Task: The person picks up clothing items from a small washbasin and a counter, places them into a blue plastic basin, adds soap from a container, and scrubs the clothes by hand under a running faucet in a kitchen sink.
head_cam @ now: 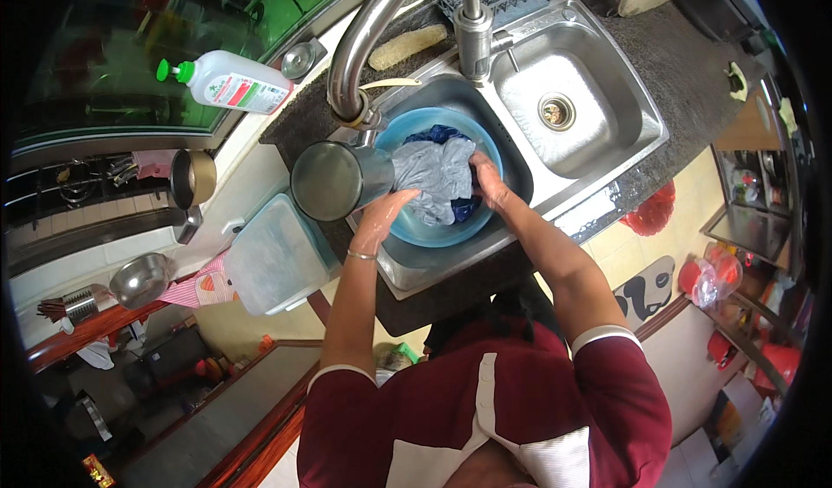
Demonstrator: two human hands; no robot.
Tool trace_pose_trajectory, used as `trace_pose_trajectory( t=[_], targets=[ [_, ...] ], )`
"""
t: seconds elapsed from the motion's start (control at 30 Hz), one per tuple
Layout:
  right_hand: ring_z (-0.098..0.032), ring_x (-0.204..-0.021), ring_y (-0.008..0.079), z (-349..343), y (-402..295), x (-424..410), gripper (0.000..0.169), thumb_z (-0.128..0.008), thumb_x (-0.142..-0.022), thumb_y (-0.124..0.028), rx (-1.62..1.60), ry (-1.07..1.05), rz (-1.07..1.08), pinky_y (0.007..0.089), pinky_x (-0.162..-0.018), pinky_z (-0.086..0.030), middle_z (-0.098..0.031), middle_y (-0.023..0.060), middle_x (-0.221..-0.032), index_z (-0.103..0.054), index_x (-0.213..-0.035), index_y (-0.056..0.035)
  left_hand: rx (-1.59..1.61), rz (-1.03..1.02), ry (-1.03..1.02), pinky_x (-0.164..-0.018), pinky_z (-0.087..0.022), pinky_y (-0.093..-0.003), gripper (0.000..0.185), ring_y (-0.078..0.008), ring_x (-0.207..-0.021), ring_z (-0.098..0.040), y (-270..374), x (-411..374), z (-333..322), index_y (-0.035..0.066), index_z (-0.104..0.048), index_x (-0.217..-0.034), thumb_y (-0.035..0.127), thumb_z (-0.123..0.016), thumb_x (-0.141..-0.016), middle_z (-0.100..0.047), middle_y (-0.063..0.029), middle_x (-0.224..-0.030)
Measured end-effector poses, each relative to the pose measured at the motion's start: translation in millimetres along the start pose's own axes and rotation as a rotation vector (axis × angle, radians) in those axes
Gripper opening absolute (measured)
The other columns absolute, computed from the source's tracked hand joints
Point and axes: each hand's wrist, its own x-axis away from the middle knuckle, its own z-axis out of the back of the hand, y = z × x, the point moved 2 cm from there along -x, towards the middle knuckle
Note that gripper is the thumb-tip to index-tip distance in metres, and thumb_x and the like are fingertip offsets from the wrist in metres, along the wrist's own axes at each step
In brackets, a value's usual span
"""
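A wet light-grey cloth (432, 169) is bunched in a blue plastic basin (478, 231), with dark-blue fabric (442, 134) showing at its upper and lower edges. The basin sits in the left bowl of a steel double sink (520, 179). My left hand (389, 212), wet and with a bangle at the wrist, holds the cloth's left edge; its fingers are partly hidden. At the right edge, my right hand (487, 179) grips the cloth, fingertips tucked behind it. A cylindrical attachment (328, 179) on the steel faucet (354, 52) hangs just above my left hand.
The right sink bowl (552, 104) has a drain strainer (556, 111) with scraps in it. A loofah (408, 47) lies behind the faucet. On the sill stands a pump bottle (237, 85). A lidded plastic bin (276, 257) is left of the counter; a red bag (650, 208) is at right.
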Motion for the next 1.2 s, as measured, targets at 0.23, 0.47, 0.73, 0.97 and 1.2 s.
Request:
trace_pose_trajectory(
  t=[0.23,0.47,0.73,0.97,1.2],
  targets=[
    [-0.025,-0.13,0.0474,-56.6,-7.2,53.9,0.102,-0.035,-0.076,-0.084,-0.421,-0.109,-0.427,0.0729,-0.098,-0.02,-0.02,0.0147,-0.152,-0.018,-0.149,-0.0153,0.847,-0.201,0.022,-0.103,-0.037,-0.0453,0.05,-0.0278,-0.117,-0.05,-46.7,4.9,-10.3,0.001,-0.05,-0.123,0.004,-0.058,-0.074,-0.054,-0.0126,-0.124],
    [-0.03,-0.135,0.0384,-65.7,21.2,50.9,0.092,-0.024,-0.08,-0.082,-0.773,-0.325,-0.375,0.0672,-0.103,-0.021,-0.034,0.0135,-0.148,-0.039,-0.141,-0.0147,1.183,-0.158,0.035,-0.106,-0.035,-0.0484,0.05,-0.0313,-0.12,-0.049,-34.7,22.4,-16.9,0.002,-0.052,-0.122,0.011,-0.054,-0.073,-0.055,-0.0131,-0.124],
    [-0.061,-0.105,0.028,-68.3,-20.8,16.5,0.048,-0.04,-0.096,-0.044,-0.803,-0.285,-0.168,0.0445,-0.1,-0.042,-0.066,0.0108,-0.112,-0.063,-0.115,-0.0066,0.588,-0.08,0.222,-0.098,-0.041,-0.0424,0.045,-0.0202,-0.115,-0.05,-90.9,0.9,1.6,0.004,-0.045,-0.127,0.017,-0.057,-0.085,-0.053,-0.0038,-0.123],
    [-0.06,-0.094,0.0221,-95.9,-11.7,35.5,0.034,-0.058,-0.087,-0.023,-0.303,0.076,0.116,0.0402,-0.084,-0.049,-0.062,0.01,-0.104,-0.055,-0.115,-0.0042,1.26,0.484,0.115,-0.103,-0.028,-0.0669,0.095,-0.0484,-0.133,-0.025,-92.6,1.6,-40.8,0.012,-0.011,-0.147,0.055,-0.064,-0.081,-0.017,-0.0253,-0.147],
    [-0.056,-0.097,0.0358,-138.8,-9.3,125.5,0.036,-0.061,-0.072,-0.013,0.827,-0.104,0.962,0.0426,-0.089,-0.043,-0.059,0.0142,-0.1,-0.056,-0.108,-0.0077,1.216,0.111,-0.294,-0.086,-0.051,-0.0404,0.032,-0.025,-0.095,-0.062,-169.9,-73.6,5.7,0.01,-0.059,-0.111,0.033,-0.051,-0.091,-0.063,-0.0099,-0.105]
  ],
)
